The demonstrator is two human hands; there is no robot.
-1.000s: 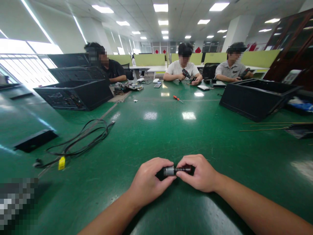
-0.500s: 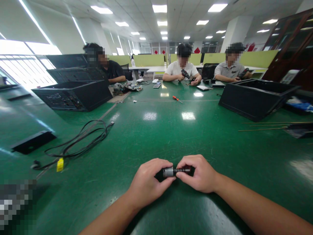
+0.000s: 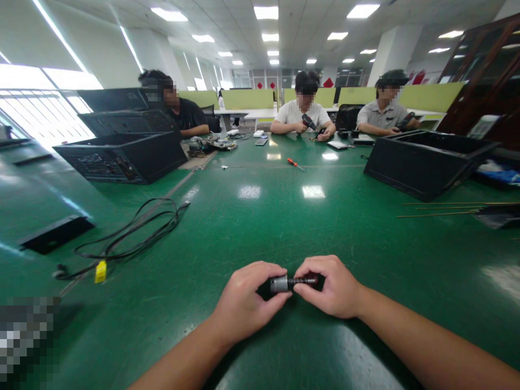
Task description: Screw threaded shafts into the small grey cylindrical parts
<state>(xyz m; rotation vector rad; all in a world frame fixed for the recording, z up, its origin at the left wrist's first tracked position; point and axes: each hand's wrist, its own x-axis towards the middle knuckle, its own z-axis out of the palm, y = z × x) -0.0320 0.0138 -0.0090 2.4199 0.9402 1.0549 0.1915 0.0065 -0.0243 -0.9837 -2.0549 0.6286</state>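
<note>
Both my hands meet low on the green table (image 3: pixel 260 216), holding one small tool between them. My left hand (image 3: pixel 244 303) is closed around its silver-grey cylindrical end (image 3: pixel 278 284). My right hand (image 3: pixel 331 287) pinches the dark, threaded-looking shaft (image 3: pixel 303 281) that sticks out of that cylinder. The piece lies level, a little above the table top. Its far ends are hidden inside my fingers.
Black cables with a yellow tag (image 3: pixel 101 271) lie at left beside a flat black panel (image 3: pixel 54 234). Open black computer cases stand at left (image 3: pixel 122 154) and right (image 3: pixel 426 160). A red screwdriver (image 3: pixel 293 162) lies mid-table. Thin rods (image 3: pixel 447 208) lie at right. Three people sit at the far end.
</note>
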